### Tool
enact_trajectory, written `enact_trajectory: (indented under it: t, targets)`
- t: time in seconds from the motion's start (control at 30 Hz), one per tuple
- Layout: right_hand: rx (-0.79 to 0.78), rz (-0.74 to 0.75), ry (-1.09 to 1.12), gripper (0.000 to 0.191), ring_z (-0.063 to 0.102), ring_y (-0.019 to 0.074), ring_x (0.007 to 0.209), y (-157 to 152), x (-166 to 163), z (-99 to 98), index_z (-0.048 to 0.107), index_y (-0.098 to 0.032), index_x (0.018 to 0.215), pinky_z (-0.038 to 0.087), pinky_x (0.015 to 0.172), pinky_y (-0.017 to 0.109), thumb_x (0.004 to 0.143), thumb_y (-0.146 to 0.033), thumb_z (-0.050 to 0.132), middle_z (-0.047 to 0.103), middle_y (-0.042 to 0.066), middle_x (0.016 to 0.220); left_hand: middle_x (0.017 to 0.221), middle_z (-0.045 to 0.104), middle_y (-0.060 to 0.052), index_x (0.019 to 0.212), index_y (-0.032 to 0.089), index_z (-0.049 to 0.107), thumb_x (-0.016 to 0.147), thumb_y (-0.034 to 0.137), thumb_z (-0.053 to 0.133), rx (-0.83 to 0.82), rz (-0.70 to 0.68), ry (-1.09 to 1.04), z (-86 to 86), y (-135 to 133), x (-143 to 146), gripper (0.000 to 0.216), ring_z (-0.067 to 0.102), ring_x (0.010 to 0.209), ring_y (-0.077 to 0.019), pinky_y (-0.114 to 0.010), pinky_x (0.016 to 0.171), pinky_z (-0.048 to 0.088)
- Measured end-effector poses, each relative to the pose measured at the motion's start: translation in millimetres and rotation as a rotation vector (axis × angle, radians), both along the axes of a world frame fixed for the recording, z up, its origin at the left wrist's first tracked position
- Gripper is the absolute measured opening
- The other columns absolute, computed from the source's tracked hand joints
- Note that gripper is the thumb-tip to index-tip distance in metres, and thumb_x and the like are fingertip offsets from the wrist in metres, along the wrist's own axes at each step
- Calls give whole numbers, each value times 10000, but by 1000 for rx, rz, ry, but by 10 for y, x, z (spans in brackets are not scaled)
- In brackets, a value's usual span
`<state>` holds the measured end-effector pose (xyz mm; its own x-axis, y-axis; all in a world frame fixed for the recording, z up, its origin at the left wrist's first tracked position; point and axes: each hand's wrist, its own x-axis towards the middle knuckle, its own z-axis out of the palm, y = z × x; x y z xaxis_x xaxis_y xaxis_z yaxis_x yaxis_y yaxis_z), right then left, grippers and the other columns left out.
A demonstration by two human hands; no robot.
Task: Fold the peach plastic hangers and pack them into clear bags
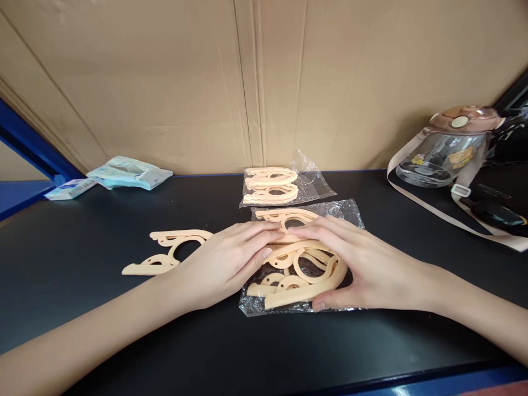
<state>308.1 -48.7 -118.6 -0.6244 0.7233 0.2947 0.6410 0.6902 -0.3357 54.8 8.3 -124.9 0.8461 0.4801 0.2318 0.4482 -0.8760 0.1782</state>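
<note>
Peach plastic folding hangers (303, 290) lie in a heap on clear plastic bags (346, 212) at the middle of the black table. Across their right end spans my right hand (363, 261), its thumb at the near edge and its fingers over the far side, gripping the hangers. My left hand (235, 258) reaches in from the left, fingers stretched out and resting on the hangers' left part. Behind my left wrist, another folded hanger (165, 239) lies unwrapped, partly covered by that hand. How many hangers are in the heap I cannot tell.
Behind the heap lies a clear bag with folded hangers (270, 187). Tissue packs (130, 171) sit at the back left. On the back right stands a clear bottle (443, 151), its strap (437, 212) trailing across the table near a black item (499, 212). Cardboard (173, 82) walls the back.
</note>
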Motion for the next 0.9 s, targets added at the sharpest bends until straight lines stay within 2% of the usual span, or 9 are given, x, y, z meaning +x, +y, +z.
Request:
enact_trajectory:
  t: [0.13, 0.33, 0.5, 0.67, 0.8, 0.9]
  targets:
    - [-71, -9, -24, 845, 398, 276, 1340, -20, 12, 7, 288, -319, 1462, 400, 1066, 472, 754, -483, 719, 468, 68, 1425, 1366, 549, -43, 1328, 218, 501, 1018, 280, 341, 93, -13, 41, 25, -20, 14, 354, 532, 1213, -198, -347, 1001, 452]
    - [-158, -6, -41, 785, 436, 263, 1279, -78, -1, 67, 350, -335, 1426, 437, 1021, 421, 751, -491, 721, 496, 41, 1377, 1249, 636, -62, 1231, 195, 599, 998, 244, 338, 202, -11, 35, 65, -35, 8, 354, 622, 1085, -207, -341, 898, 522]
    - [-159, -47, -68, 726, 501, 249, 1155, -75, 32, 127, 393, -322, 1396, 465, 960, 410, 760, -421, 729, 568, 39, 1266, 1234, 655, -75, 1209, 160, 616, 985, 229, 352, 257, -26, 35, 75, -28, 8, 354, 644, 1062, -226, -372, 900, 527]
    - [-181, -27, -122, 750, 493, 268, 1192, -67, 31, 98, 390, -321, 1408, 444, 981, 440, 751, -474, 718, 532, 45, 1329, 1271, 637, -66, 1235, 173, 601, 986, 225, 344, 252, -20, 47, 83, -4, -13, 362, 637, 1078, -212, -349, 893, 532]
    - [-63, -87, -111, 778, 547, 279, 1124, -28, 167, 159, 395, -325, 1395, 471, 921, 435, 716, -499, 734, 579, 48, 1274, 1279, 637, -58, 1221, 179, 620, 982, 227, 345, 247, -28, 54, 88, 0, -34, 368, 646, 1071, -208, -349, 915, 532]
    - [121, -290, -114, 718, 567, 275, 1090, 62, 415, 266, 416, -282, 1368, 478, 895, 405, 749, -500, 706, 568, 82, 1276, 1305, 622, -45, 1240, 192, 618, 972, 240, 366, 225, -37, 70, 92, -2, -40, 371, 638, 1101, -212, -363, 947, 524]
